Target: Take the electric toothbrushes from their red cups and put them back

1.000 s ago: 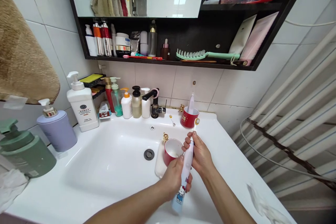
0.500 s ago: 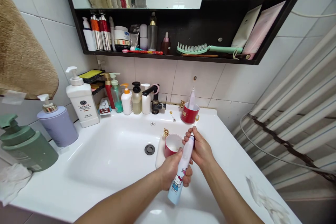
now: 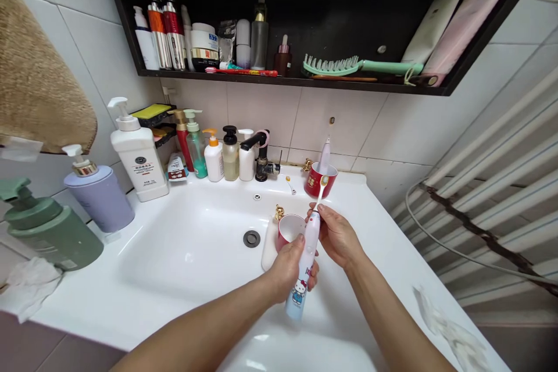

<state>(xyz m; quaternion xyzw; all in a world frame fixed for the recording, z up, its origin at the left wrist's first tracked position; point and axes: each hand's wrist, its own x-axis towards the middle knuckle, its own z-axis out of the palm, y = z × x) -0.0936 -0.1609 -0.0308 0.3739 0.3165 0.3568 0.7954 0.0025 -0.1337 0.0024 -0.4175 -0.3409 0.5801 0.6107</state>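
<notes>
An electric toothbrush (image 3: 310,241), pink fading to light blue with a cartoon cat on it, is held upright at a slant over the sink. My left hand (image 3: 285,267) is wrapped round its handle. The fingers of my right hand (image 3: 340,235) pinch the white neck of the brush head (image 3: 323,185), where it meets the handle. Just behind my left hand, a red cup (image 3: 288,226) with a white inside and gold handle stands on a white soap-like base (image 3: 269,253). A second red cup (image 3: 314,183) holds another pale toothbrush (image 3: 325,156) at the back rim.
The white sink (image 3: 174,244) has a dark drain (image 3: 251,239) and a black faucet (image 3: 261,163). A small brush head (image 3: 290,186) lies on the back ledge. Several pump bottles line the left and back. A dark shelf (image 3: 340,84) hangs above; crumpled tissue (image 3: 449,325) lies right.
The toothbrush is raised slightly and turned, so its bristle head now shows above my right fingers. Both hands still hold it. The view has shifted a little.
</notes>
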